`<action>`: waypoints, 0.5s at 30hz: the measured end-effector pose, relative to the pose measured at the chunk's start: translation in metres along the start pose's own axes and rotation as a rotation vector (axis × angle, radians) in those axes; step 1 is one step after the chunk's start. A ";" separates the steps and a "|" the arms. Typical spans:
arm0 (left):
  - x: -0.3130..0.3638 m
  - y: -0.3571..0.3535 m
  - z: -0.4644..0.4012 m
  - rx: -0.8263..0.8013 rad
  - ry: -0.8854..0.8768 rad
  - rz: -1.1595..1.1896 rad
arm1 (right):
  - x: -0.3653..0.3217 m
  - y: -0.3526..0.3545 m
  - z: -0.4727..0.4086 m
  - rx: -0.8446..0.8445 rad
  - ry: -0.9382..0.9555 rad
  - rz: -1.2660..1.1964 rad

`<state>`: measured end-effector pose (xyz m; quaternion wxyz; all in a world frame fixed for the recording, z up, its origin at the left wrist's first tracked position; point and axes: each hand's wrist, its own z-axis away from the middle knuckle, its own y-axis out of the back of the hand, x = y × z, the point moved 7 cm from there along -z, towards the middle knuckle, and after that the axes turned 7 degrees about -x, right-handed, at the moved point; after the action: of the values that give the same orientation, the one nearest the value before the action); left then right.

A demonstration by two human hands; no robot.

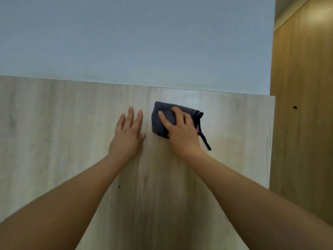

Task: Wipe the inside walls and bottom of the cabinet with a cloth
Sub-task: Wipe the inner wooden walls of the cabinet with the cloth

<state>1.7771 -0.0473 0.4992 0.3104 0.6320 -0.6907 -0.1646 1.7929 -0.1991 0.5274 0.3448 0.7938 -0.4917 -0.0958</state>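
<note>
Head view, looking down along both forearms onto a pale wood-grain panel (63, 141). Right hand (182, 130) pressed on a folded dark grey cloth (162, 121), fingers bent over its top and gripping it, with a thin strap and a pink edge trailing from under the hand toward the panel's right edge. Cloth lying flat on the panel, near its far edge and right of centre. Left hand (128, 132) just beside the cloth, not touching it, spread flat with straight fingers, holding nothing and seemingly bracing. Beyond the far edge, a plain blue-grey wall (137, 38); past the right edge, a darker wooden panel (302, 105) standing upright. Hard to tell which cabinet face this pale panel is (bottom or a wall, no corner of the interior in sight). Probably mid-wipe on one face only. A few dark specks near the closer part of the panel, so likely unwiped there; other faces unseen, progress on them unknown.
</note>
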 end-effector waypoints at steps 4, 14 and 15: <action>0.000 0.000 0.001 -0.008 -0.029 0.040 | 0.056 0.005 0.025 0.028 -0.061 -0.018; -0.007 -0.001 -0.003 0.024 -0.076 0.050 | -0.024 0.003 -0.021 0.085 -0.057 -0.006; -0.012 0.000 -0.001 0.040 -0.080 0.055 | -0.041 -0.003 -0.018 0.078 -0.001 -0.022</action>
<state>1.7772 -0.0358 0.4974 0.2745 0.6117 -0.7229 -0.1672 1.7833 -0.1557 0.5309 0.3122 0.8120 -0.4863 -0.0810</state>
